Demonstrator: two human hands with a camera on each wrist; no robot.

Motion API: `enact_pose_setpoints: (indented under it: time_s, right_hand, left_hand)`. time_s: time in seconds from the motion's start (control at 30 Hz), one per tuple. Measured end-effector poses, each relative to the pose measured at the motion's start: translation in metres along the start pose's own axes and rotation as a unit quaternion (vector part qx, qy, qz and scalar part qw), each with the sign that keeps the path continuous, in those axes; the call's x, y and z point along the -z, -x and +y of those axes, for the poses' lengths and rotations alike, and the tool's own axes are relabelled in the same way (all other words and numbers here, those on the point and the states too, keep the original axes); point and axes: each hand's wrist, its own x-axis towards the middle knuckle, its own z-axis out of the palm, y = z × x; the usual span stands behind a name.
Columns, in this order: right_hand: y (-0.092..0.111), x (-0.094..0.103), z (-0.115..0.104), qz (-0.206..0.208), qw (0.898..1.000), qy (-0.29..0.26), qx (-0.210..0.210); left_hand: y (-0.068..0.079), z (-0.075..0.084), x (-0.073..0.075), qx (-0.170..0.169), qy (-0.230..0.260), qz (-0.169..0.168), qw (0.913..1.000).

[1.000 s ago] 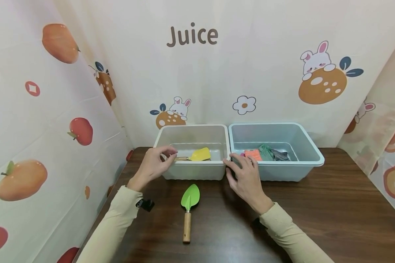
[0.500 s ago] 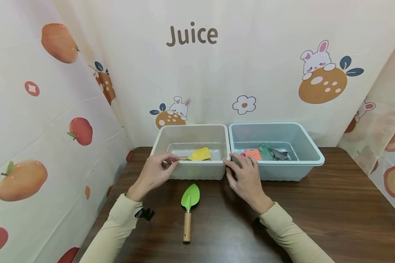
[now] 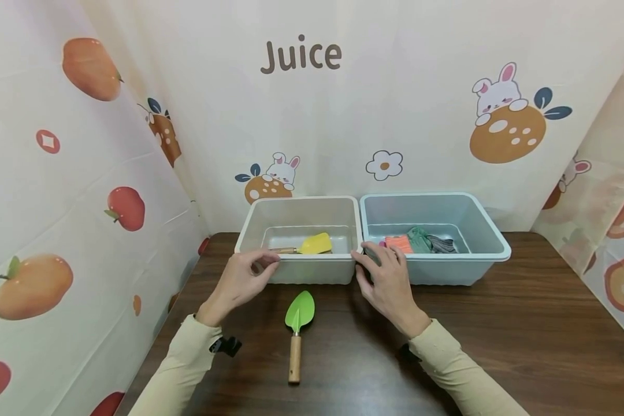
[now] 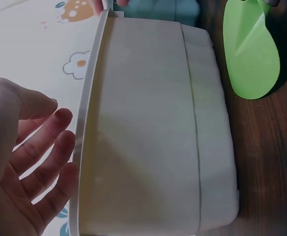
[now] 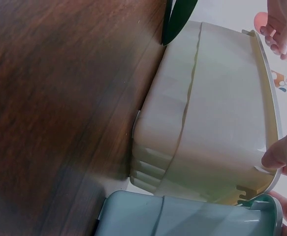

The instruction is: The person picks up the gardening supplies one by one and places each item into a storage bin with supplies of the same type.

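My left hand [image 3: 245, 278] is at the front left of a beige plastic bin [image 3: 312, 270]. Its fingers curl loosely beside the rim, and nothing sits between them in the left wrist view. Inside this bin lies a yellow hand shovel [image 3: 316, 244] with a wooden handle. At the bin's front right corner, my right hand [image 3: 390, 289] holds the rim, thumb [image 5: 275, 155] on the outer side and fingers over the edge. A light blue bin [image 3: 442, 270] stands right beside it. A green garden trowel [image 3: 300, 312] lies on the table before the beige bin, wooden handle towards me.
The blue bin contains bundled fabric items: orange [image 3: 398, 244], green [image 3: 420, 240] and grey striped [image 3: 441, 245]. Both bins stand at the back of the dark wooden table [image 3: 530, 335]. A printed curtain [image 3: 322, 127] hangs behind them and along the left side.
My left hand has drawn back slightly down and left, uncovering more of the yellow shovel's wooden handle. My right hand stays at the bin's corner. The trowel has not moved.
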Motion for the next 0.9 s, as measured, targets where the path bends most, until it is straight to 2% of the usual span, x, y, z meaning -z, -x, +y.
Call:
enact_pose_setpoints:
  time_s: [0.27,0.63,0.9]
  right_hand:
    - [0.000,0.000,0.000,-0.013,1.000,0.002,-0.002]
    - [0.001,0.000,0.001,-0.006,1.000,0.006,-0.002]
    - [0.000,0.000,0.001,-0.005,1.000,0.010,0.001]
  left_hand:
    - [0.007,-0.001,-0.004,0.010,-0.009,-0.027,0.9995]
    - [0.018,-0.001,-0.014,0.022,0.000,-0.059,0.9980]
    - [0.033,-0.007,-0.024,0.047,-0.011,-0.101,0.9937]
